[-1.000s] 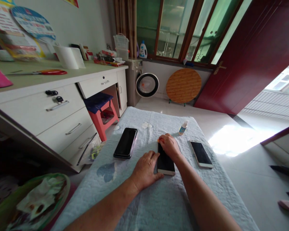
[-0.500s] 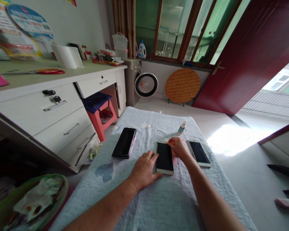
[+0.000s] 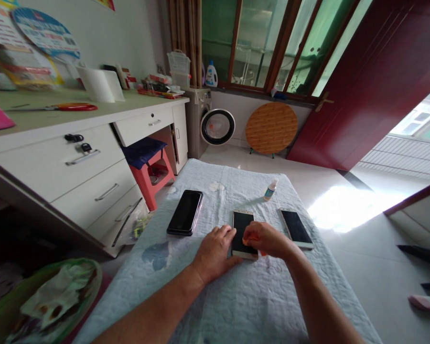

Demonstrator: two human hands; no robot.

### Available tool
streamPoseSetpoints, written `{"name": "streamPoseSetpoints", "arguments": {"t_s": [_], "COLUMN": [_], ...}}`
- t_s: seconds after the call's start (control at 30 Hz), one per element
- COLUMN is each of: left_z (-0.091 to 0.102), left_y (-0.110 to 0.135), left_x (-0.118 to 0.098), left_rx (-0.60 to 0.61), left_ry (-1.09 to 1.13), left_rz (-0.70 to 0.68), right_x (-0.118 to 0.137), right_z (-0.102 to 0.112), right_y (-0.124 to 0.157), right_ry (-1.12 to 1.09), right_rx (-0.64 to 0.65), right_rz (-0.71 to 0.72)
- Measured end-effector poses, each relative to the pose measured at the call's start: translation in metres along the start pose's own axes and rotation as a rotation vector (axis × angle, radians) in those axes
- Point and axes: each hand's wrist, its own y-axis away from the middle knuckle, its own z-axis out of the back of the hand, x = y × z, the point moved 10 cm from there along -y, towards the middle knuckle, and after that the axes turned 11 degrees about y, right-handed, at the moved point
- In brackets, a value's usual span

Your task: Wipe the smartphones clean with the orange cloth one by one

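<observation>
A gold-edged phone [image 3: 241, 224] lies screen up in the middle of a pale blue towel [image 3: 236, 296]. My left hand [image 3: 215, 253] rests on the towel, fingers bent against the phone's left edge and near corner. My right hand [image 3: 263, 239] is closed on a small orange cloth [image 3: 246, 240], pressed on the lower part of the screen. A black phone [image 3: 185, 211] lies to the left. Another gold phone [image 3: 295, 228] lies to the right.
A small clear bottle [image 3: 271, 190] lies at the towel's far edge. A white desk with drawers [image 3: 93, 162] and a red stool [image 3: 152, 169] stand left. A green bowl of scraps [image 3: 43, 301] sits at lower left. A washing machine [image 3: 211, 125] and round board [image 3: 271, 127] stand behind.
My right hand has drawn the orange cloth from the phone's far end down to its near end. My left hand has stayed at the phone's left edge.
</observation>
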Motion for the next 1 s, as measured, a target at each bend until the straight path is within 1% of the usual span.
{"name": "streamPoseSetpoints", "arguments": {"t_s": [0.07,0.1,0.13,0.2,0.27,0.3,0.4,0.53,0.6,0.67,0.73,0.83,1.0], "left_z": [-0.001,-0.001,-0.001,0.000,0.001,0.001,0.002,0.002,0.002,0.002,0.001,0.002,0.001], "left_y": [0.000,0.000,0.000,0.000,0.000,0.000,0.000,-0.001,-0.001,-0.001,-0.001,-0.001,-0.001], "left_x": [0.001,0.001,0.001,0.001,-0.001,-0.001,-0.004,-0.002,-0.002,-0.002,-0.002,-0.002,-0.002], "left_rx": [0.000,-0.002,-0.004,-0.009,-0.016,-0.017,-0.013,-0.020,-0.018,-0.017,-0.018,-0.020,-0.010], "left_ry": [-0.005,-0.005,-0.004,-0.001,0.003,0.006,0.009,-0.013,-0.023,-0.028,-0.030,-0.033,-0.029], "left_rz": [0.002,0.003,0.004,0.005,0.005,0.003,-0.009,0.009,0.009,0.007,0.007,0.012,0.009], "right_x": [0.006,0.010,0.013,0.019,0.019,0.017,0.004,-0.018,-0.031,-0.043,-0.053,-0.061,-0.050], "right_z": [-0.015,-0.019,-0.019,-0.011,0.000,0.005,0.015,0.026,0.030,0.033,0.034,0.033,0.030], "right_y": [0.005,0.006,0.006,0.001,-0.005,-0.008,-0.016,-0.019,-0.017,-0.016,-0.015,-0.015,-0.012], "right_ry": [-0.081,-0.097,-0.088,-0.014,0.067,0.093,0.123,0.164,0.176,0.182,0.167,0.112,0.053], "right_rx": [0.143,0.180,0.178,0.083,-0.064,-0.134,-0.304,-0.485,-0.554,-0.593,-0.594,-0.541,-0.386], "right_rz": [-0.019,-0.021,-0.010,0.030,0.042,0.026,-0.047,-0.164,-0.230,-0.282,-0.315,-0.307,-0.186]}}
